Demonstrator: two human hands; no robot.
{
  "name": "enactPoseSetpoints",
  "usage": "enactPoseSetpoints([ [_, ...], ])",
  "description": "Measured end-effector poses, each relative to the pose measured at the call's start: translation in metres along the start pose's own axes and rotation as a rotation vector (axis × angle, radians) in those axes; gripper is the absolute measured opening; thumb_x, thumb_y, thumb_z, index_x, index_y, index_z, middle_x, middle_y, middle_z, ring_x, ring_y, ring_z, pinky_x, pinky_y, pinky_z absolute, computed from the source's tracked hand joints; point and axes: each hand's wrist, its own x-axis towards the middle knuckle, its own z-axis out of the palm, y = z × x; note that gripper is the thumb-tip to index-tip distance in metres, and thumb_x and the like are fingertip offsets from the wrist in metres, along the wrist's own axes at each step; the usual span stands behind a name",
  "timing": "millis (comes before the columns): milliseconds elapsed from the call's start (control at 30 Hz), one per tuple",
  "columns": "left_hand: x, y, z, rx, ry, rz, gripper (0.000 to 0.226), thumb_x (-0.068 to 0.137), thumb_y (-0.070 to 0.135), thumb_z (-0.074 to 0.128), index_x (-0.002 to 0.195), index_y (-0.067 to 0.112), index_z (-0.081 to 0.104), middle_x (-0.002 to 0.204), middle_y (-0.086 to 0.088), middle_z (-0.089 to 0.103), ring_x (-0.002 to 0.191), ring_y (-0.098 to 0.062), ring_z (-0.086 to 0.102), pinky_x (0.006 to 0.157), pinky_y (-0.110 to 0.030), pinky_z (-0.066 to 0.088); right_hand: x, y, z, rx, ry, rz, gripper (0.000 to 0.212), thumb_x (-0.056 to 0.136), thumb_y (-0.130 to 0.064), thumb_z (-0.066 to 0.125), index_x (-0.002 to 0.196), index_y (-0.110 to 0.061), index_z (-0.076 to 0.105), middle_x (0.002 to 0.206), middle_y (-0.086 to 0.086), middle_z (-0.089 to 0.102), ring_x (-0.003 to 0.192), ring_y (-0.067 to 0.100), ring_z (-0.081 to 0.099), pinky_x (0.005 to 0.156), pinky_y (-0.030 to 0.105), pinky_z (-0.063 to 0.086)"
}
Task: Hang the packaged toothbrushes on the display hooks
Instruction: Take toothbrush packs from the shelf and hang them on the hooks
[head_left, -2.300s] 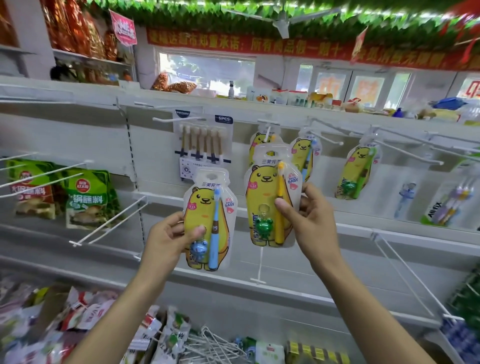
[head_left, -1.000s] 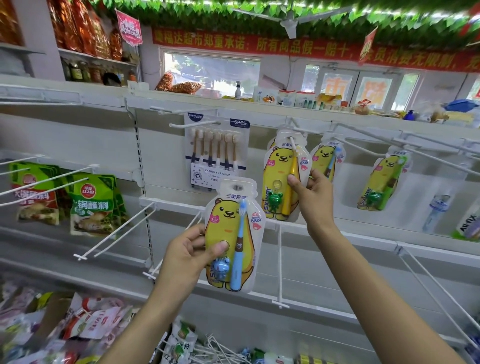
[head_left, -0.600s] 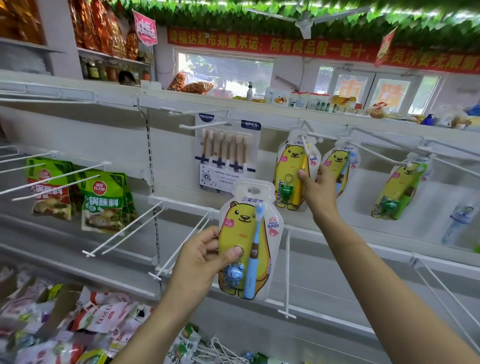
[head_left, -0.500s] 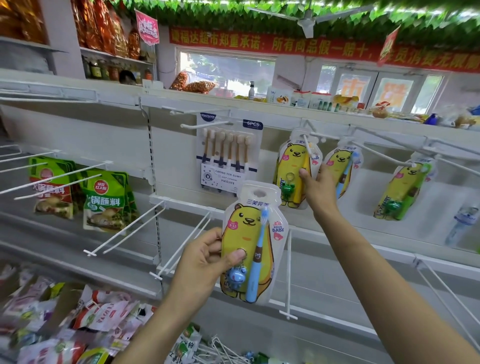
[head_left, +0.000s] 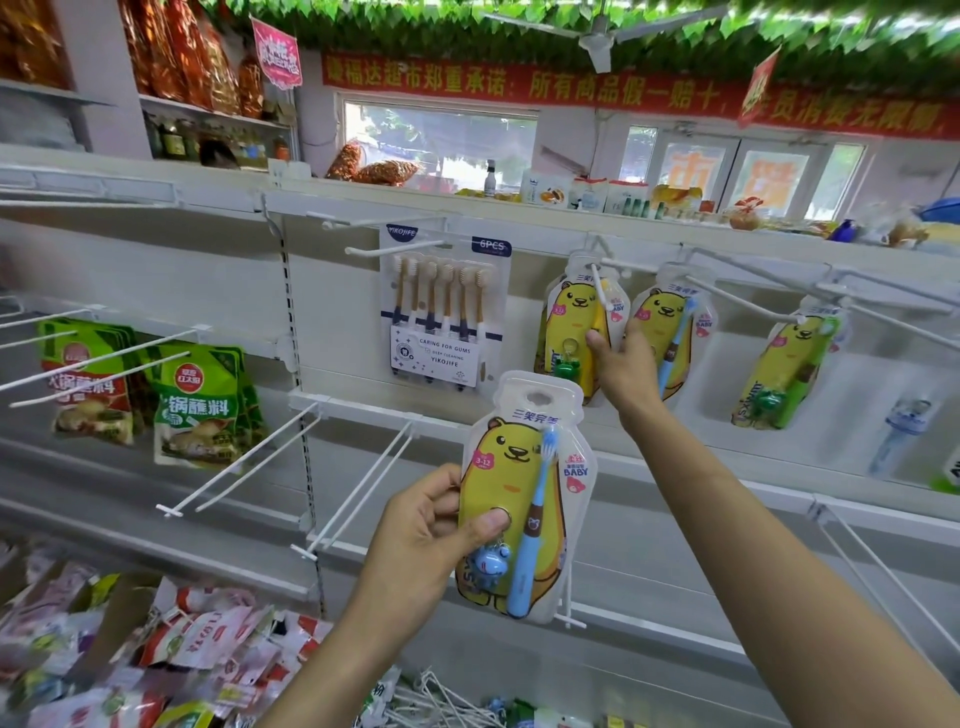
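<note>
Shop shelving (head_left: 675, 467), blue toothbrush pack (head_left: 524, 499) upright, bristles up

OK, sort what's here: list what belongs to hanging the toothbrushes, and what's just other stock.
Belongs to the job:
- blue toothbrush pack, held in the left hand
- yellow toothbrush pack on its hook, pinched by the right hand
- hung bear packs

Other stock:
- six-brush card
- green sauce packets
- snack packets below
</note>
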Motion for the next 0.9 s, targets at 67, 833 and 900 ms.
enactPoseSetpoints([
  [67, -0.001, -0.001, 0.001, -0.001, -0.001, -0.008, 0.034, 0.073, 0.013, 0.072, 0.106, 0.009, 0.067, 0.094, -0.006, 0.079, 0.086, -0.021, 0.076, 0.070, -0.024, 0.058, -0.001, 0.001, -0.002, -0.029, 0.004, -0.005, 0.030, 0.100, -0.033, 0.057, 0.124, -0.015, 0.053, 0.121, 0.005, 0.065, 0.110, 0.026, 0.063, 0.092, 0.048, 0.056],
  [833, -0.021, -0.037, 0.109, -0.023, -0.116, -0.072, 0.023, 0.084, 0.001, 0.070, 0.104, 0.010, 0.067, 0.092, -0.003, 0.079, 0.081, -0.019, 0.076, 0.068, -0.025, 0.060, -0.141, 0.029, -0.178, -0.085, -0.076, -0.132, 0.021, 0.103, -0.024, 0.053, 0.104, -0.008, 0.067, 0.094, 0.002, 0.073, 0.082, 0.015, 0.071, 0.080, 0.037, 0.060],
  [900, -0.027, -0.046, 0.132, -0.018, -0.149, -0.092, 0.024, 0.084, 0.002, 0.071, 0.106, 0.012, 0.067, 0.094, -0.003, 0.079, 0.082, -0.020, 0.076, 0.069, -0.027, 0.061, -0.170, 0.026, -0.206, 0.030, -0.163, -0.142, 0.025, 0.103, -0.026, 0.051, 0.104, -0.009, 0.069, 0.090, 0.000, 0.074, 0.081, 0.014, 0.069, 0.076, 0.032, 0.059],
])
